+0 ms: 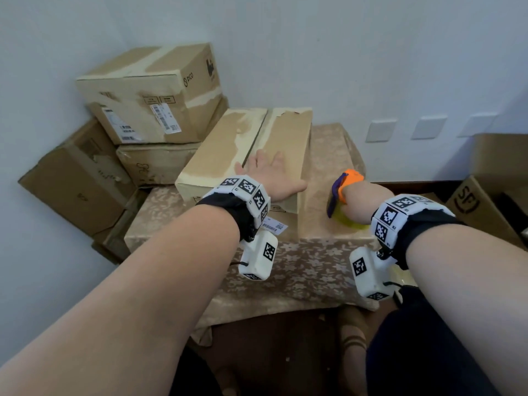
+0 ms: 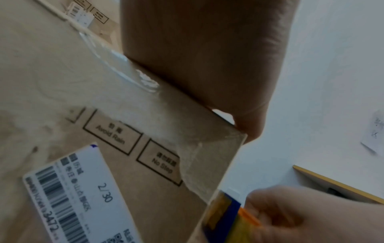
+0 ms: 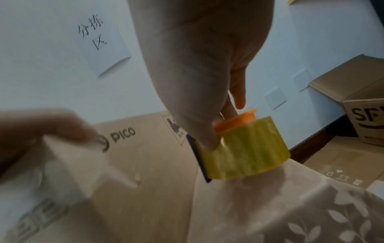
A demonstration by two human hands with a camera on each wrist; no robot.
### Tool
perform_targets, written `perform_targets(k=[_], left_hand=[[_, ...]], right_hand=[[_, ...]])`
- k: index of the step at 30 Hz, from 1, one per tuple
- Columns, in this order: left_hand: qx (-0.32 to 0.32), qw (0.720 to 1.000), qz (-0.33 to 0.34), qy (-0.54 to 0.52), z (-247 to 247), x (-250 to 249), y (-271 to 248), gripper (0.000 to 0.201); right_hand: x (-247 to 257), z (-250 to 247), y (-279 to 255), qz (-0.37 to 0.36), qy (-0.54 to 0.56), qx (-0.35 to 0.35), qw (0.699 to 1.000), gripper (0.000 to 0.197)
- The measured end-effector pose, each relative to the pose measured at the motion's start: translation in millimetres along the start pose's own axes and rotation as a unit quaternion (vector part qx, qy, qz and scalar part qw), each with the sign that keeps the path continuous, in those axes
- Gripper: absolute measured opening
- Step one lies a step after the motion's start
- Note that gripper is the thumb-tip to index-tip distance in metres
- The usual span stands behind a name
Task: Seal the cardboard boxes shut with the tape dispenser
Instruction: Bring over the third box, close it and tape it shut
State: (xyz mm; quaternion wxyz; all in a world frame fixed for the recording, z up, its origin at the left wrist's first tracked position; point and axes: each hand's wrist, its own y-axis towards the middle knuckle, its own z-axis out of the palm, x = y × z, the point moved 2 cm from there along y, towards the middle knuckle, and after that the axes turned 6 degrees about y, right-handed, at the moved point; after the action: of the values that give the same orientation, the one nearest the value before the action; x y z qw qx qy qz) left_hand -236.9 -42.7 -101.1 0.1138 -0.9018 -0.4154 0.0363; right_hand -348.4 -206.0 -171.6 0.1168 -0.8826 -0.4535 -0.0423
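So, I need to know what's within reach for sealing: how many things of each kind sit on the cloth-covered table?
Cardboard box: 1, with the left hand flat on it
Tape dispenser: 1, gripped by the right hand
Total on the table: 2

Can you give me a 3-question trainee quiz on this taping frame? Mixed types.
1. True or false: the left hand lies flat on top of the box on the table.
2. What does the right hand grip? A) scissors B) the tape dispenser C) a marker
3. Fill in: the dispenser sits on the ___ side of that box, down on the patterned tablecloth.

Key: 1 true; 2 B; 3 right.
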Motion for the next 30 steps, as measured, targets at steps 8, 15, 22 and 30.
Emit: perform_targets(k=[8, 15, 22, 30], left_hand=[[0.03, 0.994, 0.098, 0.027, -2, 9, -25, 0.093], [0.065, 0.987, 0.147, 0.02, -10, 12, -56, 0.088], [0.072, 0.982, 0.177, 0.002, -19, 24, -69, 0.086], [0.011, 0.989, 0.119, 0.092, -26, 74, -68, 0.074]], right_hand=[[-1, -39, -17, 0.028, -0.06, -0.056, 0.996, 0.031], [12, -82, -46, 0.111, -0.033, -0.159, 0.98, 0.031], [34, -102, -70, -0.043, -0.065, -0.266, 0.961, 0.024], [78, -90, -67, -0.158, -0.04, -0.218, 0.962, 0.029]])
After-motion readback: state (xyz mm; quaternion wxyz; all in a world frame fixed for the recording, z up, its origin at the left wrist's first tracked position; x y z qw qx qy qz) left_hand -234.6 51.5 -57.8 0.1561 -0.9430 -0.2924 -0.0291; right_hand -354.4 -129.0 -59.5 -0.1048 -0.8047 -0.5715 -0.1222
